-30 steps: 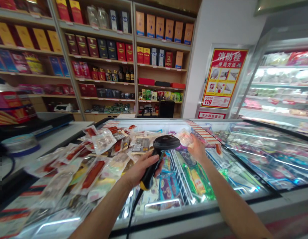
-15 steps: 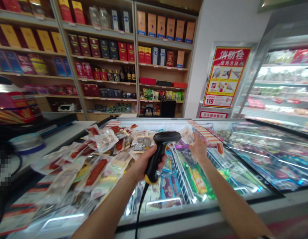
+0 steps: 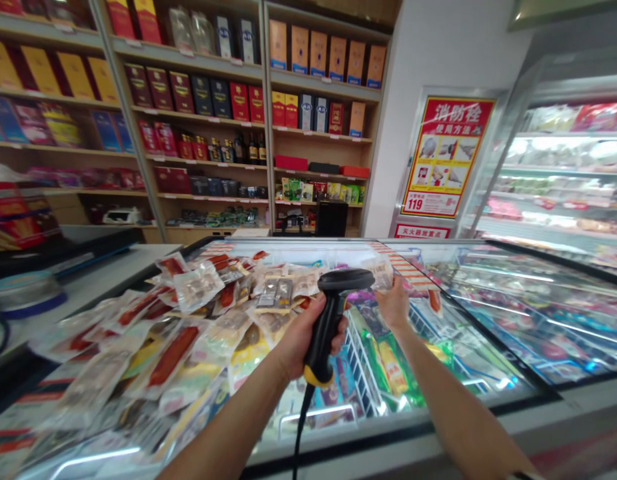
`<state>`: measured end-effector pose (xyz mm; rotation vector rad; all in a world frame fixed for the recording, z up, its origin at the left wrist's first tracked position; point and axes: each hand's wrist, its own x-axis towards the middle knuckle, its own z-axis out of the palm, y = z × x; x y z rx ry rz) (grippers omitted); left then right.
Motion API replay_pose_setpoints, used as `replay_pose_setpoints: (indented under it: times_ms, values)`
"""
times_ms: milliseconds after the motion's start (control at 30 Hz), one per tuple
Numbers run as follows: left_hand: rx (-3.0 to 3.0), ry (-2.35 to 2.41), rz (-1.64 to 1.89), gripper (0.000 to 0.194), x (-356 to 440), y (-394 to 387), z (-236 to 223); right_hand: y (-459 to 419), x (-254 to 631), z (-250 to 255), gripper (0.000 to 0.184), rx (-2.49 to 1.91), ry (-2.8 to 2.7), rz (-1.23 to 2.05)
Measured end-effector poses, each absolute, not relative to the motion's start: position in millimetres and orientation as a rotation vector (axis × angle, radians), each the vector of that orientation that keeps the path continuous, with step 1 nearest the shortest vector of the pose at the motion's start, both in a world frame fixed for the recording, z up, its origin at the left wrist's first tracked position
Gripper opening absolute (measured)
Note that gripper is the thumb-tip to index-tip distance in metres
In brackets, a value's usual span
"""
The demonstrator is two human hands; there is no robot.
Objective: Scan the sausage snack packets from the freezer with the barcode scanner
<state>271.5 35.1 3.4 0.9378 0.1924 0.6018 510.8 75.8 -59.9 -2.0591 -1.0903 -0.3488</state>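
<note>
My left hand (image 3: 301, 337) is wrapped round the handle of a black barcode scanner (image 3: 324, 333), whose cable hangs down from a yellow-trimmed base. The scanner's head points right, towards a small clear plastic food packet (image 3: 380, 272). My right hand (image 3: 394, 303) pinches that packet above the chest freezer. Part of the packet lies behind the scanner head, and its contents are blurred. To the left, vacuum-packed snacks (image 3: 203, 287) are heaped on the freezer's glass top, among them a reddish sausage in a clear pouch (image 3: 173, 357).
Below both hands is the chest freezer (image 3: 418, 427) with wire baskets and green packages (image 3: 393, 367) inside. At left stands a counter with a roll of tape (image 3: 26, 293). Shelves of boxed bottles (image 3: 198, 93) line the back, and a red poster (image 3: 441, 157) hangs on the wall.
My left hand has brought the scanner a little right, closer to the packet, and its handle stands more upright than at first. The packet has turned slightly in my right hand.
</note>
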Motion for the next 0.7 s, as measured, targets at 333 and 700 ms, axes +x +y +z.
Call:
replay_pose_setpoints:
  times_ms: [333, 700]
  values:
    - [0.922, 0.185, 0.593, 0.042, 269.6, 36.4, 6.8, 72.8, 509.7, -57.6, 0.038, -2.111, -1.067, -0.363]
    - [0.878, 0.140, 0.512, 0.043, 268.2, 35.6, 9.7, 69.4, 508.1, -53.6, 0.040, -2.151, -1.076, -0.441]
